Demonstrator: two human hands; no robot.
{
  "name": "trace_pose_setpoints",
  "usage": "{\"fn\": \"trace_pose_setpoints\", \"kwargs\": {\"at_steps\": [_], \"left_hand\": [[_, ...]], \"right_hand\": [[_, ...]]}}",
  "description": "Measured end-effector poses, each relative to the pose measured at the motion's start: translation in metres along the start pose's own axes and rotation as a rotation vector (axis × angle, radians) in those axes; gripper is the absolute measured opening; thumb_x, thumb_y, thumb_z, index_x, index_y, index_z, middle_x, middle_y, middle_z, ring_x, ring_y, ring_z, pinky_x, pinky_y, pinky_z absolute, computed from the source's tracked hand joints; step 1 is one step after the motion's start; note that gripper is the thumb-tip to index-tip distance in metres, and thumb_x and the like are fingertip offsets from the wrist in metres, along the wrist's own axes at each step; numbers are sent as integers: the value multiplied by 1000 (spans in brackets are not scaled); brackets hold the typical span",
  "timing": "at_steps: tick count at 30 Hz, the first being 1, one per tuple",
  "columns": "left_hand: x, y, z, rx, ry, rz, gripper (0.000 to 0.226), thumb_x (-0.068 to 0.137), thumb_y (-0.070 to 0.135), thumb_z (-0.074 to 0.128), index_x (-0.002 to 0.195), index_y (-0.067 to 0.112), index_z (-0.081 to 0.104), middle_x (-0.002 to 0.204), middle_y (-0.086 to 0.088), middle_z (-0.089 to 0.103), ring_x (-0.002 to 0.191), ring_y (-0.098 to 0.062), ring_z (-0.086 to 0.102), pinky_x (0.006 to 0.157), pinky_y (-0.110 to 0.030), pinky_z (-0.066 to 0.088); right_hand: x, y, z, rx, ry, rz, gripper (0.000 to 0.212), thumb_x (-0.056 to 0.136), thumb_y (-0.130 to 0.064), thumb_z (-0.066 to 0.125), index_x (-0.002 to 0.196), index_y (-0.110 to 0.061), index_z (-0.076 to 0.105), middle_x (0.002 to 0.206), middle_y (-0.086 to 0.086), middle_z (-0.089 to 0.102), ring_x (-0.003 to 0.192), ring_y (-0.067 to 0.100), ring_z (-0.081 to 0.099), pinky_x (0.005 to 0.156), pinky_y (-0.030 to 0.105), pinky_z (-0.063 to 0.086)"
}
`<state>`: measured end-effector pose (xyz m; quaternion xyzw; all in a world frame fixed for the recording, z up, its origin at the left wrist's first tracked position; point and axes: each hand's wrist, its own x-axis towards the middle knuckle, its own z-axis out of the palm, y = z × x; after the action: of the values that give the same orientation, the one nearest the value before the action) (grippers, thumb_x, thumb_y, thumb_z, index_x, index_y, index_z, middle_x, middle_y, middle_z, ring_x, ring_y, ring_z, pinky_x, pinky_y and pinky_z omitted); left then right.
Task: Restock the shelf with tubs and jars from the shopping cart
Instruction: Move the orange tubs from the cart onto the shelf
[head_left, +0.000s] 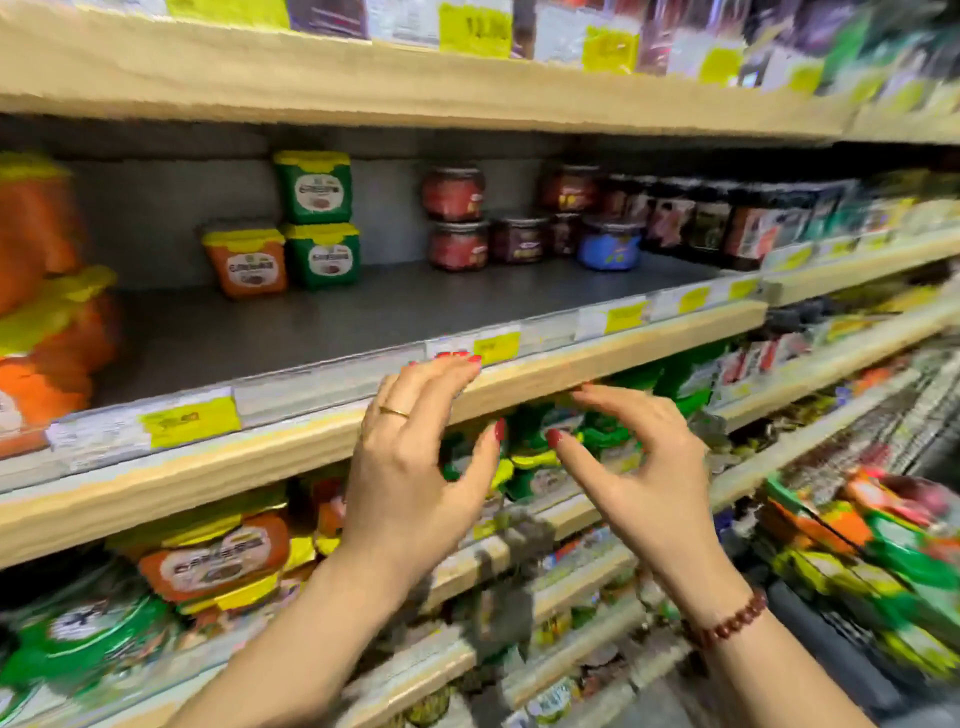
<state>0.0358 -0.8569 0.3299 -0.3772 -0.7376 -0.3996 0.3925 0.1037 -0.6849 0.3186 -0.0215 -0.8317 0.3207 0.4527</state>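
**Fig.** Restocking, between-items stage.

- **Tubs:** two green tubs (322, 254), stacked, w/ one orange tub (247, 262) touching the lower one's side. They stand at the back of the shelf (363, 317), above and beyond the left hand (410, 467). Rectangular, rounded corners, glossy plastic, yellow snap lids, oval printed labels.
- **Jars** (457, 244): squat, round, glass-like w/ dark lids and red contents, two stacked. A blue jar (608, 249) sits above the right hand (644, 467).
- **Shelf deck:** matt dark grey, w/ a large bare area in front of tubs and jars. Front lip is pale wood-look w/ a clear strip carrying yellow price tags (189, 418).
- **Hands:** both released, fingers loosely curved, palms facing each other, nothing held. Left fingertips are at the lip (contact cannot be told, blur); right hand is just below it.
- **Shopping cart** (883, 441): wire mesh, to the right of and below the right hand. It holds packed green and orange stock (909, 545), too blurred to tell the type.

**Judgement:** step in hand = fetching the next item; shelf is far from full. Next move calls for a turn right and a reach down into the cart. A tub is best gripped by its sides: the lid rim gives purchase, smooth walls may slip. It then goes on the bare deck, label outward, beside like colours. Jars are prob. heavier and need a firm wrap.
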Motion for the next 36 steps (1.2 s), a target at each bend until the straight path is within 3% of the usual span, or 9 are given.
{"fn": "trace_pose_setpoints", "kwargs": {"at_steps": [3, 6, 10, 13, 17, 22, 28, 32, 36], "left_hand": [[-7, 36, 60, -41, -111, 11, 40, 82, 27, 59, 116, 8, 62, 117, -6, 62, 111, -21, 56, 100, -29, 41], [-18, 76, 122, -78, -217, 5, 41, 80, 30, 57, 115, 9, 63, 116, -6, 63, 109, -23, 56, 97, -35, 43], [-38, 129, 202, -114, -386, -23, 44, 79, 34, 53, 114, 9, 63, 113, -8, 63, 106, -28, 58, 92, -41, 45], [-52, 170, 250, -157, -504, -3, 43, 78, 37, 52, 110, 11, 64, 110, -6, 64, 104, -26, 58, 93, -36, 41], [-64, 207, 302, -185, -622, -2, 44, 76, 37, 50, 110, 13, 64, 109, -4, 65, 103, -24, 59, 91, -30, 39], [-70, 232, 368, -228, -720, -8, 43, 78, 35, 54, 114, 14, 63, 114, -3, 62, 108, -18, 51, 91, -25, 36], [-70, 240, 446, -269, -829, -39, 42, 79, 21, 70, 119, 16, 59, 119, 0, 58, 112, -20, 52, 89, -24, 36], [-56, 231, 503, -285, -830, -71, 42, 81, 21, 68, 121, 18, 57, 120, 2, 56, 112, -19, 51, 88, -26, 38], [-41, 210, 559, -276, -835, -132, 44, 83, 24, 65, 126, 19, 55, 126, 4, 53, 118, -16, 47, 90, -20, 31]], "right_hand": [[-15, 47, -56, -96, 11, 92, 30, 75, -35, 70, 102, -23, 70, 106, -9, 66, 106, 9, 55, 94, 30, 44], [-32, 94, -116, -213, 22, 137, 32, 77, -44, 63, 100, -25, 70, 104, -15, 63, 104, 10, 57, 93, 23, 41], [-63, 158, -191, -323, 21, 250, 39, 73, -46, 58, 99, -21, 71, 103, -6, 69, 100, 19, 60, 87, 26, 41], [-85, 198, -239, -381, 55, 349, 33, 72, -44, 61, 94, -23, 72, 95, -11, 68, 93, 16, 59, 80, 13, 32], [-111, 232, -288, -410, 128, 488, 34, 69, -40, 66, 98, -24, 72, 94, -15, 64, 97, 12, 55, 82, 5, 28], [-130, 267, -329, -452, 157, 595, 40, 71, -46, 62, 102, -23, 72, 102, -10, 69, 100, 16, 58, 86, 30, 47], [-125, 323, -359, -523, 155, 685, 32, 77, -33, 75, 108, -26, 69, 106, -13, 64, 104, 9, 52, 83, 22, 40], [-100, 371, -364, -552, 163, 680, 32, 77, -33, 75, 107, -24, 68, 101, -16, 60, 102, 8, 51, 81, 21, 37], [-66, 419, -357, -532, 120, 702, 37, 75, -43, 70, 105, -22, 69, 98, -15, 60, 100, 9, 52, 83, 25, 42]]}}
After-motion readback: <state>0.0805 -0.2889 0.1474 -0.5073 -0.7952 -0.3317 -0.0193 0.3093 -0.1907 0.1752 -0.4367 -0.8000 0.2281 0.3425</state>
